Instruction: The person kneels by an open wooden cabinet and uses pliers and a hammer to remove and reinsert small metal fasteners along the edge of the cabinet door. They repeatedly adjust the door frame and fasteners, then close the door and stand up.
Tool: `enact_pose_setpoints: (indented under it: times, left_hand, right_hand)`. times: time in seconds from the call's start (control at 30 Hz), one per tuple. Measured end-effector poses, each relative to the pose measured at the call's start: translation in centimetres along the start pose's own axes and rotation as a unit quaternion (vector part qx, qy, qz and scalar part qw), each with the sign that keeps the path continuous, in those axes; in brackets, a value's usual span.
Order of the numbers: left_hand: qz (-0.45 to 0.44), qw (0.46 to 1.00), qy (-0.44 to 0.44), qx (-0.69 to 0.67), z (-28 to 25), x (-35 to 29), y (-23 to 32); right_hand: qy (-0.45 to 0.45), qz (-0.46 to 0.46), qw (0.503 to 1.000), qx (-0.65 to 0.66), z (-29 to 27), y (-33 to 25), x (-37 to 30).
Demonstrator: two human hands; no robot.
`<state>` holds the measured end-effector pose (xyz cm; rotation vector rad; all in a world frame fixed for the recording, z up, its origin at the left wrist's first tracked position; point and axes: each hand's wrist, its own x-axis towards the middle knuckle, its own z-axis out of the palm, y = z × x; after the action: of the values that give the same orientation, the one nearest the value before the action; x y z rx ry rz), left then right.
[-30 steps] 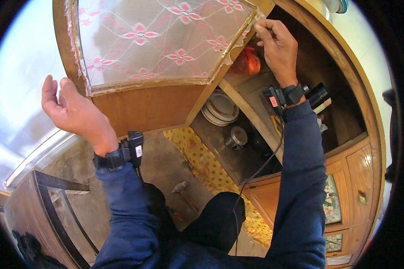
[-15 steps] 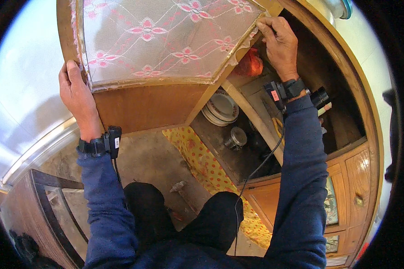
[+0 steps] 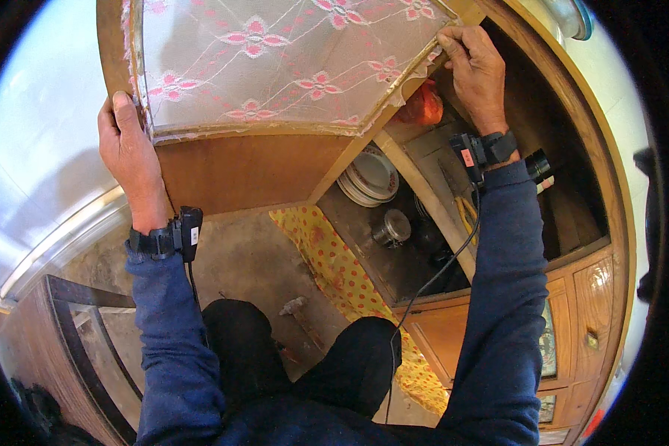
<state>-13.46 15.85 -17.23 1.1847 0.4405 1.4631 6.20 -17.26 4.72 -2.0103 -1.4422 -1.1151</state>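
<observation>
A wooden cabinet door (image 3: 238, 169) stands swung open in front of me, its upper panel covered with sheer lace fabric (image 3: 254, 37) with pink flowers. Narrow strips edge the fabric, and its frayed margin sticks out beyond them. My left hand (image 3: 130, 145) grips the door's left edge, thumb on the near face and fingers curled behind. At the upper right, my right hand (image 3: 477, 70) is closed in a pinch at the strip along the door's right side. Whether its fingertips hold the strip or the fabric margin, I cannot tell.
Behind the door, the open cabinet (image 3: 576, 137) holds stacked plates (image 3: 372, 178), a metal canister (image 3: 392, 227) and a red bag (image 3: 422, 104). A hammer (image 3: 302, 320) lies on the floor between my knees. A dark wooden chair (image 3: 52, 349) stands at left; yellow dotted cloth (image 3: 327, 256) lies along the cabinet.
My right hand has shifted slightly right, keeping its pinch at the door's side. My left hand keeps its grip. The lace panel appears slightly farther right and higher.
</observation>
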Motion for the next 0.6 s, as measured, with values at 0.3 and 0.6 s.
enact_pose_setpoints:
  times: [0.3, 0.6]
  left_hand:
    - [-0.013, 1.000, 0.004, 0.002, 0.1, -0.2, 0.5]
    - [-0.021, 1.000, 0.003, -0.004, -0.1, -0.2, 0.6]
  right_hand:
    - [-0.006, -0.076, 0.991, -0.112, -0.2, 0.3, 0.2]
    - [-0.047, -0.137, 0.943, -0.301, -0.3, -1.7, 0.1]
